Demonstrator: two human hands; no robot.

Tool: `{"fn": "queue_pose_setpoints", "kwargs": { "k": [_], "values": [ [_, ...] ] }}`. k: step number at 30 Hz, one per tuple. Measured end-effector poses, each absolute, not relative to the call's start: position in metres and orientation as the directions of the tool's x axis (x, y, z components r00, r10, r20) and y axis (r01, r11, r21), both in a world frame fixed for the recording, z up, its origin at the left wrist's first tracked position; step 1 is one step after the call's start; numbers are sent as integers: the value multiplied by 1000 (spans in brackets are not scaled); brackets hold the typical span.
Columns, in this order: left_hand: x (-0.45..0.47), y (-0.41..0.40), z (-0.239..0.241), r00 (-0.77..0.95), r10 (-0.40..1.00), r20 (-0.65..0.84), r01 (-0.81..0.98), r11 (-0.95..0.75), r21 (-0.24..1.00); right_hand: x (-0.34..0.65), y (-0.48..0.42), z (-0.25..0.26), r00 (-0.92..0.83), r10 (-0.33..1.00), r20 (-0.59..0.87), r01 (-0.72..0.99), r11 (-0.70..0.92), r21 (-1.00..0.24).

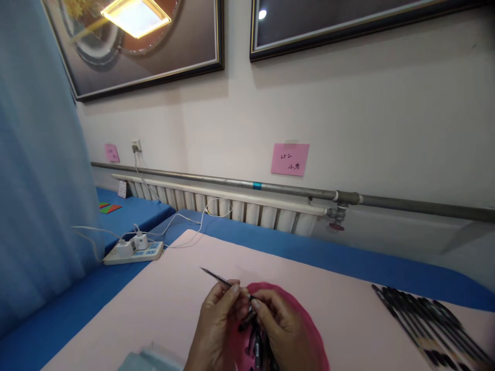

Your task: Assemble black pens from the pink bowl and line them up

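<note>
My left hand point(216, 324) and my right hand point(278, 324) meet at the bottom centre, over a round pink dish point(309, 324) lying on a pale pink sheet point(170, 304). Both hands pinch a thin dark pen refill point(218, 278); its pointed tip sticks out up and to the left of my left fingers. Dark pen parts point(257, 345) lie in the dish beneath my hands, partly hidden. A row of several black pens point(429, 322) lies on the sheet at the far right.
A white power strip point(133, 251) with plugged chargers and white cables sits on the blue tabletop point(77, 304) at left. A radiator point(232, 203) and a pipe run along the wall, with a pink note point(290, 159) above. A blue curtain point(34, 180) hangs at left.
</note>
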State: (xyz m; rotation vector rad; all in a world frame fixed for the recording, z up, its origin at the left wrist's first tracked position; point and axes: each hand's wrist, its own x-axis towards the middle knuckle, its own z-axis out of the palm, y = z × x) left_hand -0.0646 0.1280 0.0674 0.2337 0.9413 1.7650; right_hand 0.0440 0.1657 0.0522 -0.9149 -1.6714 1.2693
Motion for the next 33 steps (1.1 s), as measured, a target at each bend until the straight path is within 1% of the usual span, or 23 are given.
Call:
{"fn": "queue_pose_setpoints", "kwargs": {
  "k": [2, 7, 10, 12, 15, 20, 24, 28, 33],
  "values": [
    [-65, 128, 67, -400, 872, -282, -708, -99, 700, 44, 165, 54, -394, 896, 203, 138, 276, -951],
    [-66, 128, 66, -386, 876, -289, -703, -77, 707, 46, 165, 50, -457, 852, 256, 178, 370, -912],
    [-66, 128, 64, -381, 878, -290, -696, -66, 715, 49, 168, 49, -477, 821, 313, 258, 471, -843],
    [-67, 127, 64, -384, 881, -277, -680, -67, 730, 51, 170, 51, -523, 789, 324, 280, 518, -808],
    [-69, 126, 62, -396, 885, -244, -642, -77, 763, 54, 172, 56, -573, 764, 297, 293, 529, -796],
    [-76, 126, 60, -406, 891, -202, -588, -85, 805, 58, 172, 58, -587, 761, 279, 368, 557, -745],
    [-77, 125, 58, -398, 893, -210, -579, -67, 812, 58, 171, 61, -644, 710, 285, 370, 615, -696],
    [-75, 125, 56, -380, 901, -207, -570, -52, 820, 59, 171, 64, -655, 708, 264, 394, 618, -680],
    [-75, 125, 54, -365, 918, -155, -502, -54, 863, 59, 170, 61, -669, 684, 290, 380, 651, -657]
  ]
}}
